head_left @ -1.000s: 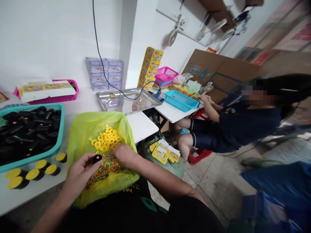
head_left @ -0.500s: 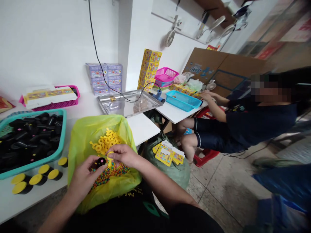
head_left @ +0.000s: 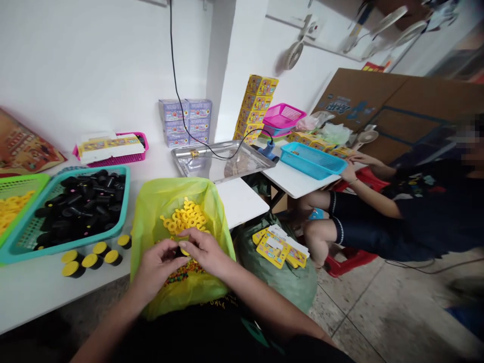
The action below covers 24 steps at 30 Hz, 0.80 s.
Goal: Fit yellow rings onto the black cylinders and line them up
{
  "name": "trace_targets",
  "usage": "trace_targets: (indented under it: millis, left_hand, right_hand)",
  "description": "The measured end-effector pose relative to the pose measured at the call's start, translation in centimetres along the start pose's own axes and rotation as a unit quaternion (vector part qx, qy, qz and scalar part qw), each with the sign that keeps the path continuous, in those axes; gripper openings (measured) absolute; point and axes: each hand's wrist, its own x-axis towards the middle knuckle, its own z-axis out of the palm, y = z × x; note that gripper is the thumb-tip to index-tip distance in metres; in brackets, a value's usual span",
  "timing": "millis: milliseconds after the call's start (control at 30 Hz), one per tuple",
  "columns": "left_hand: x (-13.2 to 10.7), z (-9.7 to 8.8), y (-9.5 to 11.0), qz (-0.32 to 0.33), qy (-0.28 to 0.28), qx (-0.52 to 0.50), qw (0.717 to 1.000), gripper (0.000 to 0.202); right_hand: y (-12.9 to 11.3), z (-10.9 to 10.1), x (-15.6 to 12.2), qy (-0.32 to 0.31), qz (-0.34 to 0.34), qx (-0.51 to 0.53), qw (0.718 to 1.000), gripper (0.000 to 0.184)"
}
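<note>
Left hand (head_left: 159, 269) and right hand (head_left: 202, 249) pinch a black cylinder (head_left: 177, 252) over a plastic bag (head_left: 170, 194) on a white table (head_left: 38, 297).

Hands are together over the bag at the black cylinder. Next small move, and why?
Probably press the yellow piece fully onto the black cylinder: the left hand and right hand hold them together, and the cylinders standing by the teal basket already have yellow tops.

Left hand (head_left: 159, 272) and right hand (head_left: 202, 250) now closed up over the plastic bag (head_left: 151, 196), yellow ring (head_left: 184, 251) at the black cylinder (head_left: 177, 253), no gap. View swung left: green basket (head_left: 30, 179) now in at far left, seated person (head_left: 427, 217) partly out right.
</note>
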Motion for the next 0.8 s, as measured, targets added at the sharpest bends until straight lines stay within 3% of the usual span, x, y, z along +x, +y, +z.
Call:
trace_targets:
  millis: [100, 267, 467, 533, 667, 800]
  left_hand:
    - [-0.1, 0.0, -0.2, -0.009, -0.010, -0.002, 1.000, 0.027]
    - [0.0, -0.3, -1.0, -0.002, -0.034, 0.032, 0.999, 0.025]
    - [-0.3, 0.2, -0.6, 0.055, 0.043, 0.127, 0.989, 0.013]
    - [-0.3, 0.4, -0.4, 0.060, 0.053, 0.150, 0.985, 0.007]
    - [-0.3, 0.6, -0.5, 0.056, 0.047, 0.153, 0.986, 0.006]
    - [-0.4, 0.6, -0.3, 0.054, 0.061, 0.158, 0.984, 0.010]
  right_hand:
    - [-0.2, 0.5, -0.3, 0.012, -0.003, -0.105, 0.994, 0.026]
    - [-0.4, 0.8, -0.3, -0.024, -0.009, -0.111, 0.993, 0.035]
    - [-0.6, 1.5, -0.6, -0.045, 0.099, -0.057, 0.992, 0.038]
    - [-0.7, 1.7, -0.7, -0.036, 0.065, -0.134, 0.988, 0.040]
    - [-0.8, 2.1, -0.8, -0.004, 0.018, -0.305, 0.952, 0.039]
    - [-1.0, 2.3, -1.0, -0.014, -0.011, -0.345, 0.939, 0.040]
